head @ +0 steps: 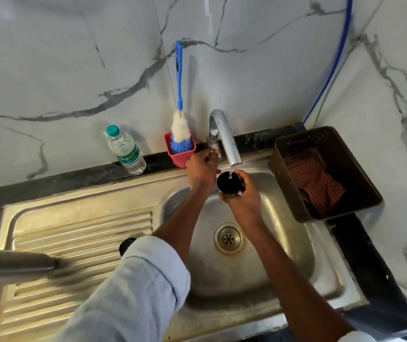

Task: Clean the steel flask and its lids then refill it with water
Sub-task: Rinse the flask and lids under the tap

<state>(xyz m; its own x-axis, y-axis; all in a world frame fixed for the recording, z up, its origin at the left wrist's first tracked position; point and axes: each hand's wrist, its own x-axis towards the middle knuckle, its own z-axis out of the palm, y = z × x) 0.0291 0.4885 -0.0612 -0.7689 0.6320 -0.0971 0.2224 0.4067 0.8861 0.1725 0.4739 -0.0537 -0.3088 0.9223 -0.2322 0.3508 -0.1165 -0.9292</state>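
Above a steel sink point(283, 255) set against marble wall, the tap handle point(212, 152) is gripped by the left hand point(201, 170). A black round lid point(229, 182), hollow side up, is held under the spout's point(227, 141) thin stream by the right hand point(243, 196), fingers curled around it.

You have two hands in view, your left hand point(201, 170) and right hand point(243, 198), one black lid point(229, 182), one tap point(224, 137), one plastic water bottle point(125, 150), one bottle brush point(179, 99), one red holder point(181, 155), one brown basket point(340, 154), one checked cloth point(317, 183)
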